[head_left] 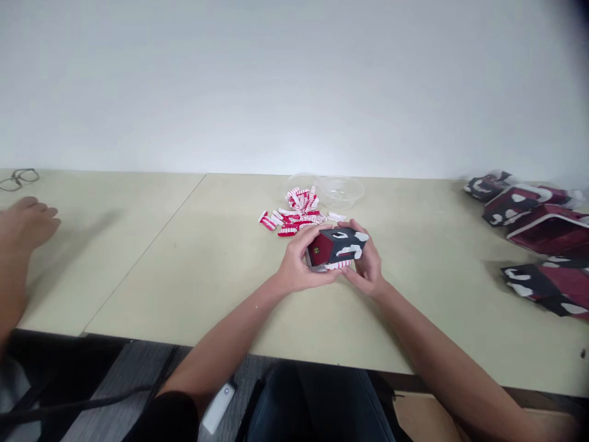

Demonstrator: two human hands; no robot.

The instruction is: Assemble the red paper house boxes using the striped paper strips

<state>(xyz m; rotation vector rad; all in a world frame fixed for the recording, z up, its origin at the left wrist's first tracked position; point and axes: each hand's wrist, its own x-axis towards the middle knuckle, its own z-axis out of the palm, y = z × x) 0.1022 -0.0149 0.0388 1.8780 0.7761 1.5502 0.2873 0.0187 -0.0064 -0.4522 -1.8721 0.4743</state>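
Between both hands, just above the table, I hold a small model house with dark red walls and a black roof carrying white snow-like patches. My left hand grips its left end, with the thumb along the lower edge. My right hand wraps round the right end. A red-and-white striped piece shows along the house's lower front edge, near both thumbs. Just beyond the hands lies a pile of red-and-white striped pieces, several of them loose on the table.
Clear plastic containers stand behind the pile. At the right are several more dark red and black model houses. Another person's hand rests at the left, near eyeglasses. A seam crosses the pale table; a wall rises behind.
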